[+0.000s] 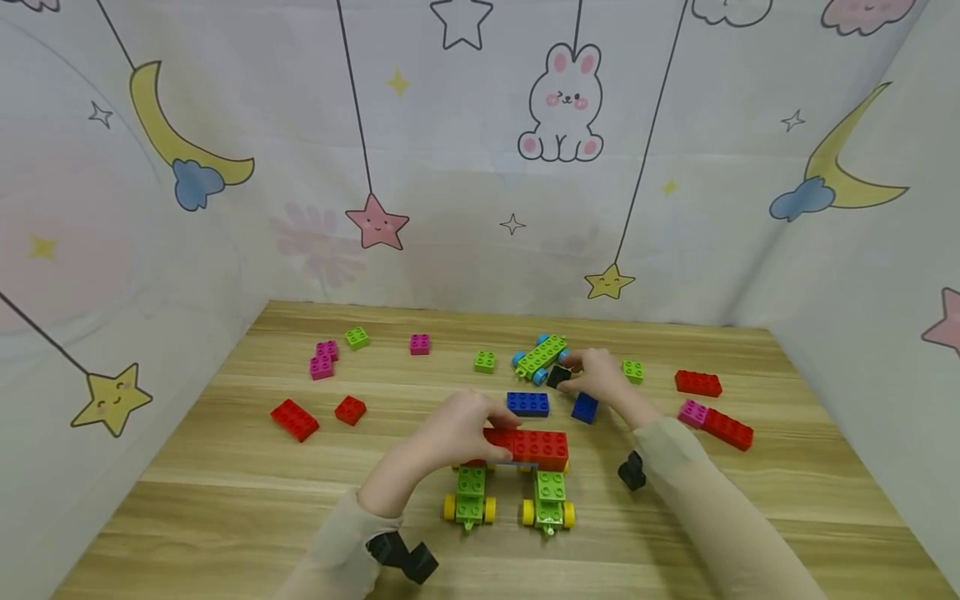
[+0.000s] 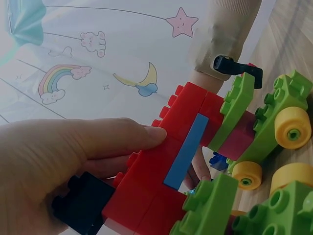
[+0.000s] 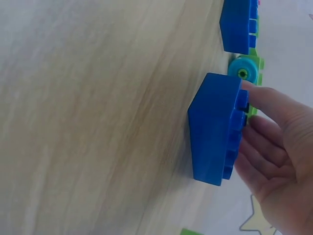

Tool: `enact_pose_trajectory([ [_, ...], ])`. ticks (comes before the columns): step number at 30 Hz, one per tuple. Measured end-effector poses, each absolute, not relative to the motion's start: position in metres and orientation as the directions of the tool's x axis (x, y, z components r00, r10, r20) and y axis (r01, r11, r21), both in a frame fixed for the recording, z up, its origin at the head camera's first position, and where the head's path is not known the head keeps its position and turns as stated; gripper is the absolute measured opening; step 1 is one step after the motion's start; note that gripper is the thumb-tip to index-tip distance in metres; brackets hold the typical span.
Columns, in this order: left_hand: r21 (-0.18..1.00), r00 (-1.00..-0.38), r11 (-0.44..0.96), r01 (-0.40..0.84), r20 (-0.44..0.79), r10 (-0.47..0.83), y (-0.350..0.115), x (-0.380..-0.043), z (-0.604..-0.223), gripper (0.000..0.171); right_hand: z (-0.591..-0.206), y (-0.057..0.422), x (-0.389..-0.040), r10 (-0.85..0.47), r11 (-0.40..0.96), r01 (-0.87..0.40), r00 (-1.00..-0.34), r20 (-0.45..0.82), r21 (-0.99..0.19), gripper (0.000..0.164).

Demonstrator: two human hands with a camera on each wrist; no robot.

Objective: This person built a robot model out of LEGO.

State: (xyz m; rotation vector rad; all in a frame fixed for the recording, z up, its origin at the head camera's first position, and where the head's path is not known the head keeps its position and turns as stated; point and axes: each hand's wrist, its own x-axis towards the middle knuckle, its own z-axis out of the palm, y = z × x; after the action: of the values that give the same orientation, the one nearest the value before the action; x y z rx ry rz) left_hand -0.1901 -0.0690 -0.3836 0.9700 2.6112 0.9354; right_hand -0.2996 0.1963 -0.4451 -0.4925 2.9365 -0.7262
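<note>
My left hand (image 1: 467,429) grips the red top of a toy-brick build (image 1: 542,448) from the left, thumb on the near side. Two green wheeled bases (image 1: 470,497) with yellow wheels stand under it. In the left wrist view, a blue piece (image 2: 187,152) spans the underside of the red bricks, and a studded black brick (image 2: 84,203) sits at their end, by the palm. Farther off, my right hand (image 1: 596,375) pinches a black brick (image 1: 558,377) beside a green wheeled base with blue wheels (image 1: 542,358). In the right wrist view, a blue brick (image 3: 212,129) hides most of what those fingers hold.
Two blue bricks, one rectangular (image 1: 528,404) and one partly by the right wrist (image 1: 585,407), lie beyond the build. Red bricks (image 1: 295,419), magenta bricks (image 1: 420,344) and small green bricks (image 1: 484,362) are scattered on the wooden table (image 1: 225,517). Printed cloth hangs behind it.
</note>
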Motion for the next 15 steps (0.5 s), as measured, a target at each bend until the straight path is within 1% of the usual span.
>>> enact_pose_trajectory([
  [5, 0.62, -0.76, 0.583, 0.525, 0.031, 0.65, -0.0697, -0.1906, -0.3849, 0.034, -0.4464, 0.1945, -0.3012, -0.331, 0.837, -0.294, -0.944, 0.0, -0.462, 0.044],
  [9, 0.609, -0.752, 0.581, 0.539, 0.038, 0.658, -0.0699, -0.191, -0.386, 0.035, -0.448, 0.1926, -0.3028, -0.324, 0.853, -0.286, -0.946, -0.013, -0.436, 0.045],
  [15, 0.619, -0.75, 0.573, 0.538, 0.04, 0.661, -0.0705, -0.191, -0.3855, 0.034, -0.4482, 0.1903, -0.3042, -0.311, 0.866, -0.27, -0.95, -0.03, -0.422, 0.044],
])
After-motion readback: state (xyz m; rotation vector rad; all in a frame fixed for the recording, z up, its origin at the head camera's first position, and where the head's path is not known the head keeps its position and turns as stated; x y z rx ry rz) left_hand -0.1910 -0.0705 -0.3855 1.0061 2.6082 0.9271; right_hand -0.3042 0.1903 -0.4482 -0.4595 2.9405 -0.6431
